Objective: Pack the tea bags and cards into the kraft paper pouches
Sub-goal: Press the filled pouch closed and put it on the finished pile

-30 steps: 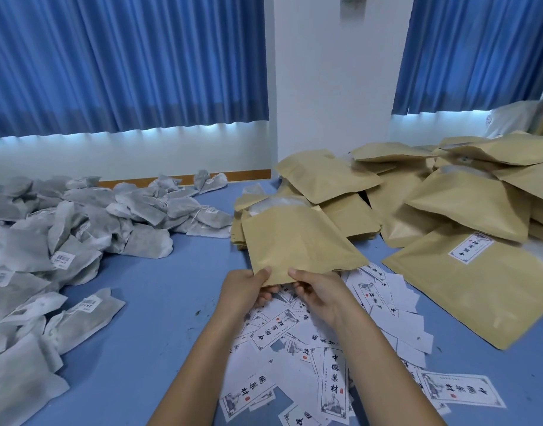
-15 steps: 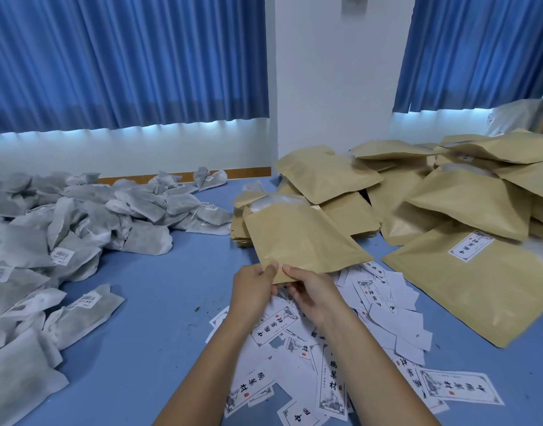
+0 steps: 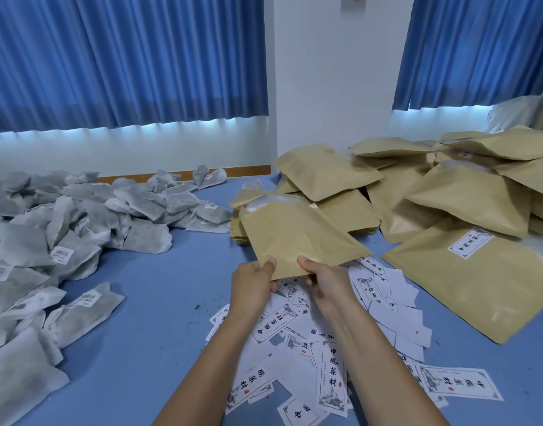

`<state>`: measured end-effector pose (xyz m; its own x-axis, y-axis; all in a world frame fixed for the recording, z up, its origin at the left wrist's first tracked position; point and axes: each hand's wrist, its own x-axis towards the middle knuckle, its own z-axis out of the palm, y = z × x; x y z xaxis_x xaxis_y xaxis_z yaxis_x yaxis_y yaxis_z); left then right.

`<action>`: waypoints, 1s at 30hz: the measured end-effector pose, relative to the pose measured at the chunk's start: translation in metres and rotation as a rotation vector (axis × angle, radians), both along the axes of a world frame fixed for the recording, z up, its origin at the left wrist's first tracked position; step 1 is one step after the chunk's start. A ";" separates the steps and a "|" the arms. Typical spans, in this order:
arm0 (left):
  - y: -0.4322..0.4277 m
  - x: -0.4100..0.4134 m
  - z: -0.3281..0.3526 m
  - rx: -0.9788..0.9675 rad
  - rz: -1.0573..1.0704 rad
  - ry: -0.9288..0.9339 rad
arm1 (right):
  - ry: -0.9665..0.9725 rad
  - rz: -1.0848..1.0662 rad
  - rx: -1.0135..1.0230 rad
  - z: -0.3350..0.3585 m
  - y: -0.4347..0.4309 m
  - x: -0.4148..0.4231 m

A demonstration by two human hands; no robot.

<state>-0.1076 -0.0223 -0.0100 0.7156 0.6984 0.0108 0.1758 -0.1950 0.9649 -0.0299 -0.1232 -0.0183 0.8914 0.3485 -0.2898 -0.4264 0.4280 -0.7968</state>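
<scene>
Tan flat kraft paper pouch, pinched at its six o'clock edge by left hand and right hand, probably to pry its mouth open.

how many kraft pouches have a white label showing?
1: the labelled pouch lying flat at the right, front of the pile, beside the cards. The held pouch, pinched by the left hand and right hand, shows none. Labels on others may be hidden.

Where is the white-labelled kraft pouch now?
Head view, right side: the flat brown white-labelled kraft pouch lies on the blue table, just right of the scattered white cards.
</scene>
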 end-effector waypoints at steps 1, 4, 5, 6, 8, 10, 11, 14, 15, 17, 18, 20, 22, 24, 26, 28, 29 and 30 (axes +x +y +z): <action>0.000 0.000 0.000 -0.005 -0.001 0.000 | 0.001 0.005 -0.004 0.000 0.000 0.000; 0.001 0.000 0.001 -0.032 0.002 -0.006 | 0.008 0.017 0.001 -0.001 -0.001 0.001; 0.001 0.000 0.001 -0.041 0.002 -0.008 | 0.006 0.003 0.003 -0.001 -0.001 0.002; 0.001 0.000 0.002 -0.047 0.003 -0.009 | -0.003 -0.013 0.003 -0.002 -0.001 0.003; 0.000 -0.001 0.002 -0.038 0.004 -0.007 | -0.018 -0.027 -0.003 -0.002 -0.002 0.005; -0.001 -0.001 0.002 -0.028 0.003 -0.005 | -0.018 -0.010 -0.021 -0.002 -0.003 0.007; -0.002 -0.001 0.002 -0.031 0.002 -0.006 | -0.012 0.001 -0.026 -0.002 -0.003 0.007; -0.002 -0.002 0.003 -0.036 0.006 -0.007 | 0.038 -0.020 -0.011 -0.003 -0.004 0.010; -0.002 -0.002 0.004 -0.036 0.010 -0.008 | 0.041 -0.040 -0.012 -0.003 -0.004 0.010; -0.002 -0.002 0.005 -0.034 0.014 -0.009 | 0.027 -0.069 -0.017 -0.003 -0.006 0.011; -0.003 -0.002 0.005 -0.037 0.015 -0.010 | 0.021 -0.075 -0.015 -0.003 -0.007 0.012; -0.004 -0.002 0.005 -0.048 0.012 -0.013 | 0.023 -0.065 -0.004 -0.002 -0.007 0.012; -0.005 -0.002 0.005 -0.049 0.006 -0.010 | 0.045 -0.053 0.004 -0.003 -0.007 0.013; -0.004 -0.003 0.005 -0.052 0.018 -0.007 | 0.058 -0.075 0.007 -0.004 -0.007 0.014; -0.003 -0.003 0.005 -0.059 0.048 -0.011 | 0.032 -0.104 -0.002 -0.004 -0.008 0.015; -0.002 -0.003 0.006 -0.063 0.063 -0.012 | 0.020 -0.124 -0.015 -0.003 -0.008 0.016; -0.002 -0.003 0.006 -0.067 0.064 -0.011 | 0.021 -0.133 -0.013 -0.003 -0.009 0.016; -0.003 -0.003 0.005 -0.071 0.061 -0.008 | 0.023 -0.134 -0.004 -0.002 -0.010 0.016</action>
